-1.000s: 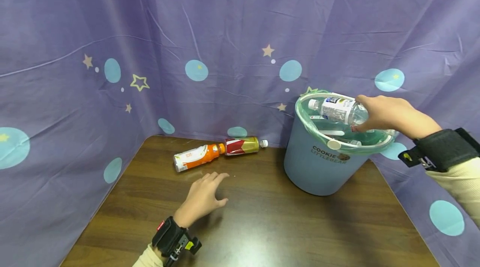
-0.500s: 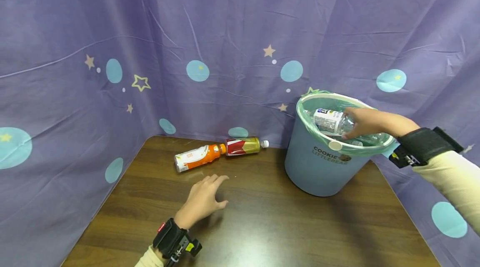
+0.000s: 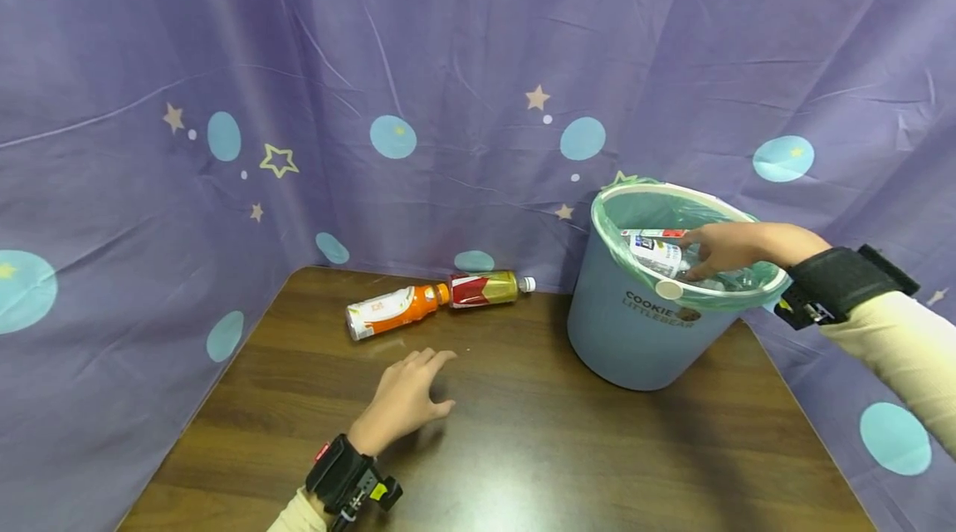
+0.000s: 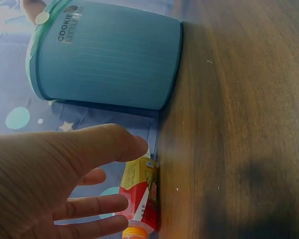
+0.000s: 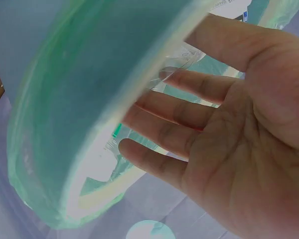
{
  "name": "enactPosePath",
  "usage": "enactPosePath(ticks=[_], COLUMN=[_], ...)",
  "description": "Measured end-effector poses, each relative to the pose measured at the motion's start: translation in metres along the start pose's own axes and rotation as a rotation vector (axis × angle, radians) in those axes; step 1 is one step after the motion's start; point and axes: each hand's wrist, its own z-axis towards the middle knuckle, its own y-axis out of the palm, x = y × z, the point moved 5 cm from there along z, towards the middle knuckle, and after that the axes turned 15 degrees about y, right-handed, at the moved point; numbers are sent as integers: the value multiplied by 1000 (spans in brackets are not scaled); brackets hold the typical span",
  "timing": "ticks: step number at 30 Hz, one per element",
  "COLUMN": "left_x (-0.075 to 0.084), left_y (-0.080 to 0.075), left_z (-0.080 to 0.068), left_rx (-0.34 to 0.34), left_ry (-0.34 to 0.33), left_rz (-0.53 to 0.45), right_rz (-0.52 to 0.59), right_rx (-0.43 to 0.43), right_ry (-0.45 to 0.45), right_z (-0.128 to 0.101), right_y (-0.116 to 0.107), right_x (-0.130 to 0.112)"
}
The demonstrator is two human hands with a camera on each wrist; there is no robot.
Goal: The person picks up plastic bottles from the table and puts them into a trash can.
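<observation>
At three o'clock, the right hand (image 3: 723, 246), loose-fingered like the left hand (image 3: 407, 392), seemingly releases a bottle (image 3: 654, 255) and should withdraw.

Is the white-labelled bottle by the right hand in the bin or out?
In: the head view shows the bottle inside the rim of the bin, the right hand at its end.

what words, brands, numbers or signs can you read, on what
"COOKIE": blue round plastic bin
"LITTLEBEAR": same bin, underneath
Unreadably small or blurred: labels on the orange-white plastic bottle, red-gold plastic bottle, clear white-labelled plastic bottle and red-white item in the bin; red wristband tag
</observation>
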Motion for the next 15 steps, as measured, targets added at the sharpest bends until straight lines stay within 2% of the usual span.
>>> enactPosePath(ticks=[15], left_x=[3], left_y=[5], left_z=[2], left_rx=[-7], left_ry=[8], left_rz=[-17], right_rz=[-62], right_rx=[-80], right_ry=[-21], right_z=[7], right_y=[-5], right_x=[-9])
